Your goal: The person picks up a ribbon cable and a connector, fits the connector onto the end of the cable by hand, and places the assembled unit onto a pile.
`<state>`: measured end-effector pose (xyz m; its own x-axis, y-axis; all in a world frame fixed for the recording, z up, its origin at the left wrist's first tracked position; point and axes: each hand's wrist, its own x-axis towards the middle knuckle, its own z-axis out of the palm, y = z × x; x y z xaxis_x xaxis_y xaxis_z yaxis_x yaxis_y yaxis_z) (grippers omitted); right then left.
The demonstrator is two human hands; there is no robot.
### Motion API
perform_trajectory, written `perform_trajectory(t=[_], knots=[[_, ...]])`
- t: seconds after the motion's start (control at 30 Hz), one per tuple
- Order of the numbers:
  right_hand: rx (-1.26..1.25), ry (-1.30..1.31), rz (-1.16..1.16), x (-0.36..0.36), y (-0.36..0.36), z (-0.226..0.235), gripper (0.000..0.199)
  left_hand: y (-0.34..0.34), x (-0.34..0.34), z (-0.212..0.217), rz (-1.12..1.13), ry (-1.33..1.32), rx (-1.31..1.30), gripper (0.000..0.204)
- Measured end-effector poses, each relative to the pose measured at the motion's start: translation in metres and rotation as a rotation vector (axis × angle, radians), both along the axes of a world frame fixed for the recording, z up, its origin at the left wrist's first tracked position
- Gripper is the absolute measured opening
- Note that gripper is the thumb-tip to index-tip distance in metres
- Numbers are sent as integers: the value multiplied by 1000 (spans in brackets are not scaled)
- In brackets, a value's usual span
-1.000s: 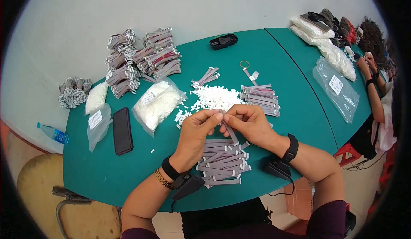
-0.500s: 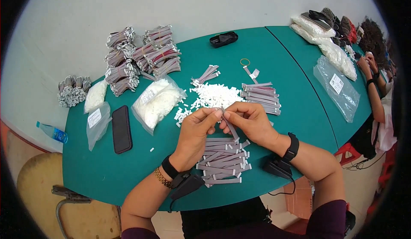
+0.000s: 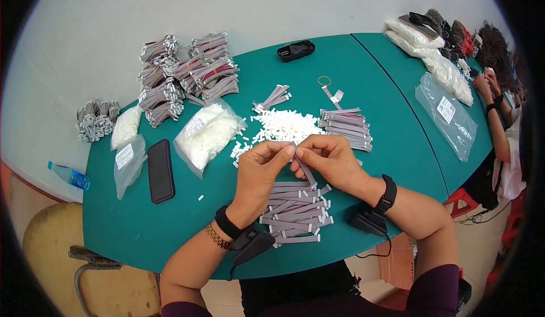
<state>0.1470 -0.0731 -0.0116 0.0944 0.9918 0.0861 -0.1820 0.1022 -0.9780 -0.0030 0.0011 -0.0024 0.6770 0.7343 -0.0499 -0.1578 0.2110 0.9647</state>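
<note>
A short grey flat ribbon cable (image 3: 307,175) hangs slantwise from between my fingertips. My right hand (image 3: 338,165) pinches it near its upper end with thumb and forefinger. My left hand (image 3: 258,175) is closed, thumb against forefinger, right at that same end; its fingers hide whatever they grip. Just beyond both hands lies a heap of small white plastic pieces (image 3: 286,125). Below them, nearer to me, is a loose stack of grey ribbon cables (image 3: 295,213) with white ends. More such cables (image 3: 347,129) lie in a row behind my right hand.
Bundled cables (image 3: 190,76) are piled at the back left. Nearby are a bag of white pieces (image 3: 209,132) and a black phone (image 3: 161,171). A black case (image 3: 296,51) and a rubber band (image 3: 324,81) lie farther back. Another person's arm (image 3: 498,127) is at the far right.
Both hands stay almost in place. The fingertips of my left hand have shifted slightly against the cable's upper end, covering more of it.
</note>
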Motion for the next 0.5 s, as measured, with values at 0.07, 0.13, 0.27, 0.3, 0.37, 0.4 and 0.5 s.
perform_trajectory(t=[0.07, 0.13, 0.27, 0.3, 0.37, 0.4, 0.5], knots=[[-1, -7, -1, -1, 0, 0, 15, 1, 1, -4, 29, -1, 94, 16], [-2, -10, -1, -2, -1, 1, 15, 1, 1, -5, 42, -1, 141, 17], [15, -36, -16, -2, -1, 2, 14, -1, 1, 0, 28, -28, 113, 17], [14, -46, -14, -2, -1, 2, 14, -1, 1, 0, 29, -31, 93, 17], [13, -67, -11, -2, -1, 2, 14, -2, 1, 1, 31, -36, 54, 17], [13, -67, -11, -2, -1, 2, 14, -2, 1, 1, 31, -36, 54, 17], [16, -76, -4, -2, -1, 2, 13, -2, 1, 2, 27, -31, 40, 17]])
